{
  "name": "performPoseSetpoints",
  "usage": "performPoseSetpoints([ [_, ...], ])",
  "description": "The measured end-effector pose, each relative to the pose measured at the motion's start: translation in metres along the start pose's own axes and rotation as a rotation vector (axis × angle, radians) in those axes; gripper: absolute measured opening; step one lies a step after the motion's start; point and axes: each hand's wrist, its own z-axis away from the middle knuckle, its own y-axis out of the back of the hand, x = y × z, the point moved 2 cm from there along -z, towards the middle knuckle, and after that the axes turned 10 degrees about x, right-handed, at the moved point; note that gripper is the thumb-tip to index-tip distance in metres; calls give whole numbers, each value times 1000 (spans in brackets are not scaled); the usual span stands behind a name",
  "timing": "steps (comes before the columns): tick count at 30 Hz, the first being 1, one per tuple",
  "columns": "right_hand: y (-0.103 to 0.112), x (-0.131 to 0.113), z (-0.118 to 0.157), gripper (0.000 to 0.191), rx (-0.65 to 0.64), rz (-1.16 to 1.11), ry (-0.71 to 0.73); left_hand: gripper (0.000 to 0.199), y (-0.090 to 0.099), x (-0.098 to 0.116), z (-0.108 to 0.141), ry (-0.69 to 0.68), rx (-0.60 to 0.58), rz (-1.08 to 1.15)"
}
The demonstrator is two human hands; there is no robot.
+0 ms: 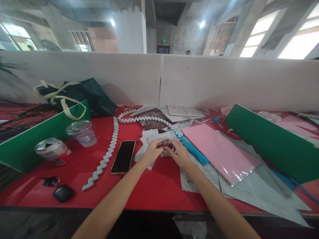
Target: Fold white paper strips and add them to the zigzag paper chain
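Note:
My left hand (154, 151) and my right hand (178, 152) meet over papers at the middle of the red table (154, 189). Fingers of both are bent together in a pinch around something small that I cannot make out. A long zigzag chain of folded white paper (109, 151) curves from the left of the phone (123, 156) round behind my hands. Its far part runs to blue folded pieces (178, 133) just behind my right hand. A blue strip (195, 152) lies right of that hand, beside a pink sheet in a clear sleeve (219, 151).
At the left are a can (51, 151), a plastic cup (83, 134), keys with a black case (63, 193), a green divider (32, 137) and a dark bag (92, 98). Another green divider (269, 142) stands right. A white partition (112, 73) runs behind.

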Motion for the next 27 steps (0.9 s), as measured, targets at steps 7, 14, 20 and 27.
performPoseSetpoints([
  [7, 1, 2, -1, 15, 71, -99, -46, 28, 2, 5, 2, -99, 47, -83],
  [14, 5, 3, -4, 19, 177, -152, -99, 27, -1, 3, 6, -116, 48, -53],
  [20, 6, 8, -4, 15, 180, -151, -96, 13, 4, 8, 6, -329, 160, -362],
  [27, 2, 6, -3, 11, 115, -168, -112, 14, 6, 14, 9, -487, 186, -609],
])
